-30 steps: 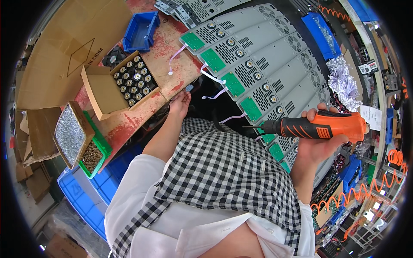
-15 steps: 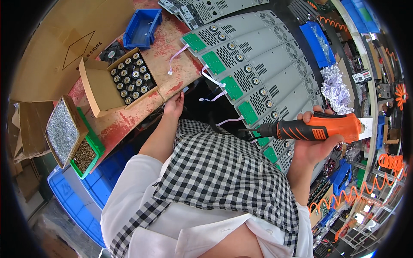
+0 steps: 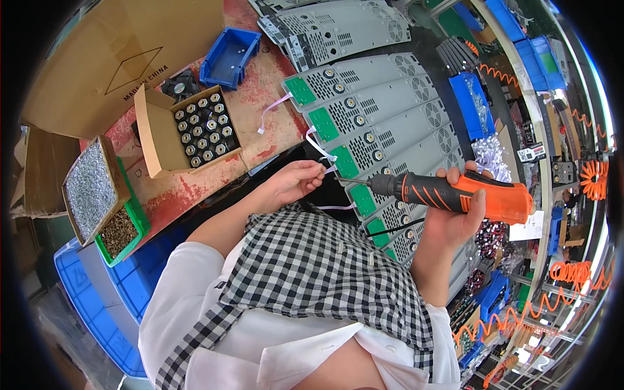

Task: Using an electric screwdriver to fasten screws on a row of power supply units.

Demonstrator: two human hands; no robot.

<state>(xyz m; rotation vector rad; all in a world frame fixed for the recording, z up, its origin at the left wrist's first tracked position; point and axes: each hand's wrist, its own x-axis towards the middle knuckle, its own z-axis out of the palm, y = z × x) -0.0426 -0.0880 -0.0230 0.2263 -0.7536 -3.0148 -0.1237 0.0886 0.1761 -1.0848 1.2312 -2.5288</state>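
My right hand (image 3: 453,227) is wrapped round an orange and black electric screwdriver (image 3: 504,196), held level with its thin bit pointing left. My left hand (image 3: 296,182) has its fingertips pinched together near the tip of the bit; what they hold is too small to make out. Beneath the tool lies a row of grey vented metal panels (image 3: 406,140), side by side. Each has a green circuit board (image 3: 344,162) at its near-left end and round black fittings beside it. White cables with small plugs (image 3: 275,112) trail from several boards toward the left hand.
On the red worn tabletop (image 3: 250,133) stand a cardboard box of black fittings (image 3: 148,140) and a blue bin (image 3: 229,62). Trays of silver screws (image 3: 94,188) and brass-coloured screws (image 3: 119,235) sit at its left end. Orange coiled cords (image 3: 588,179) hang right.
My left hand has come up from the table edge to the screwdriver tip, its fingers now pinched. The screwdriver has moved slightly left and tilted. The view has shifted a little.
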